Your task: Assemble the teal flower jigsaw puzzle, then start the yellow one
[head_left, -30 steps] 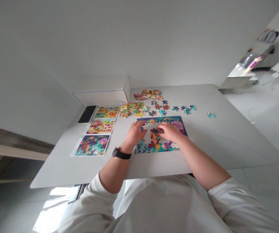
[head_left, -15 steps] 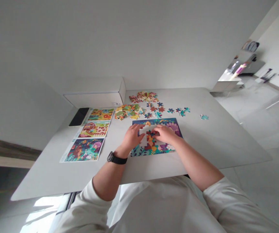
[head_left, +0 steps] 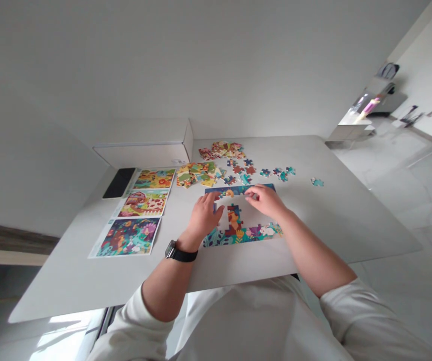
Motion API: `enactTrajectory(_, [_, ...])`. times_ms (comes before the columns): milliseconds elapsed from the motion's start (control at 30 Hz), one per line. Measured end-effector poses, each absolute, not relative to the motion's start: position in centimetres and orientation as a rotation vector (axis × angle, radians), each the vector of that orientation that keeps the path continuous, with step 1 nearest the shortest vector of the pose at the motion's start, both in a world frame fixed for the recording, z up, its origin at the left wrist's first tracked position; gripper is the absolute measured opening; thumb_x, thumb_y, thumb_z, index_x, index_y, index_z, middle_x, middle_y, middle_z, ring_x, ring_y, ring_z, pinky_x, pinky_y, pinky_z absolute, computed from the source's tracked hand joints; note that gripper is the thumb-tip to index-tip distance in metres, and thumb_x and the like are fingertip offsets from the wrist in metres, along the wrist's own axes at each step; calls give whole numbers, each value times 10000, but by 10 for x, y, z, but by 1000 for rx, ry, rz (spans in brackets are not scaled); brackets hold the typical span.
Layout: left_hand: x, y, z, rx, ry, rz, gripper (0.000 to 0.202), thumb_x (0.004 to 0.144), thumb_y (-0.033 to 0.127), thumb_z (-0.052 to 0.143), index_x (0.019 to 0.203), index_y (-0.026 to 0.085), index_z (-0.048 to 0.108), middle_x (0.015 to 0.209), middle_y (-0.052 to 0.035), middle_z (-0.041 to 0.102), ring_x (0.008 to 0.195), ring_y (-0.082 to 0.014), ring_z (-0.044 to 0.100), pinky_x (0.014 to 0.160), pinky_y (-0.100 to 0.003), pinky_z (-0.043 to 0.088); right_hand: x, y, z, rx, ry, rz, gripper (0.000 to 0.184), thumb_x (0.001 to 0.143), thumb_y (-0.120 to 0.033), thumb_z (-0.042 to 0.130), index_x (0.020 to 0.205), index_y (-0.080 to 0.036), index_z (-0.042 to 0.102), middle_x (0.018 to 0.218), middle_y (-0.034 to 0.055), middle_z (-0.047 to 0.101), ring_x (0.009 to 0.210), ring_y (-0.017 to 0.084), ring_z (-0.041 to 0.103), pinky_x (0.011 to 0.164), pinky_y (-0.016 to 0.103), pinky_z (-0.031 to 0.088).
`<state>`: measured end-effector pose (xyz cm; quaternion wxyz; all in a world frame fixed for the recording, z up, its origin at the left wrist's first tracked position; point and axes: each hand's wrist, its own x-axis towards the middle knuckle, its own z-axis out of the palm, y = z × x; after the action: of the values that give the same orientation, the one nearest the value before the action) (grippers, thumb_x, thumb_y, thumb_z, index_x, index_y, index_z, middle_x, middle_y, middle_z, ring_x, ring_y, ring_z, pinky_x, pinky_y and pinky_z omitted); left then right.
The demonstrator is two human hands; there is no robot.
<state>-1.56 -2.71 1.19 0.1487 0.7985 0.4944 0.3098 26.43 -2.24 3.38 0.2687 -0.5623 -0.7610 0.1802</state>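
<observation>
A partly assembled jigsaw puzzle [head_left: 216, 238] lies in front of me, with a dark blue strip along its top and leaves and flowers along its bottom. Joined pieces with a brown animal [head_left: 234, 218] stand inside the frame. My left hand [head_left: 204, 213], a black watch on its wrist, rests at the puzzle's left edge, fingers and thumb apart, holding nothing. Over the upper right part, my right hand [head_left: 266, 200] pinches what looks like a puzzle piece [head_left: 252, 196], mostly covered by the fingers.
Loose blue and teal pieces [head_left: 245, 179] lie behind the puzzle, a single piece [head_left: 317, 182] farther right. Piles of yellow-green pieces [head_left: 195, 174] and red-yellow pieces [head_left: 227, 150] sit behind. At left are picture sheets [head_left: 129, 236], a phone [head_left: 119, 183] and a white box [head_left: 141, 154].
My right hand has moved from the middle of the puzzle up and right to near its top strip. The left hand stays almost in place.
</observation>
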Motion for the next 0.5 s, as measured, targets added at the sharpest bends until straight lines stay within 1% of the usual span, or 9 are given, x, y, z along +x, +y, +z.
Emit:
enactTrajectory(167, [-16,-27,7,2231,1480,991,450,943,201,724,1376,236,606,1189,-109,742,1119,-317,706,1037,-491,570,280,5,55,-1639,-2037,459,101,958,-250,770,1037,-261,833,1010,43,818,886,213,744,866,346,554])
enactTrajectory(300, [-17,-27,7,2185,1505,1010,467,947,203,712,1395,221,583,1195,-119,727,1092,-306,709,1018,-487,582,273,42,61,-1836,-2153,469,134,946,-250,790,1064,-272,850,1059,52,849,958,249,771,873,361,560])
enactTrajectory(400, [-18,-26,8,2181,1510,1006,462,944,196,706,1388,219,581,1196,-123,727,1113,-309,708,1028,-489,583,258,71,61,-1887,-2255,382,208,967,-238,771,1158,-267,848,1135,70,843,1044,259,765,900,356,559])
enactTrajectory(500, [-18,-25,8,2184,1513,1028,460,939,188,707,1380,223,582,1197,-121,725,1137,-310,707,1038,-485,583,241,94,59,-1817,-2406,342,329,980,-205,753,1296,-264,821,1221,87,822,1114,255,751,948,341,547])
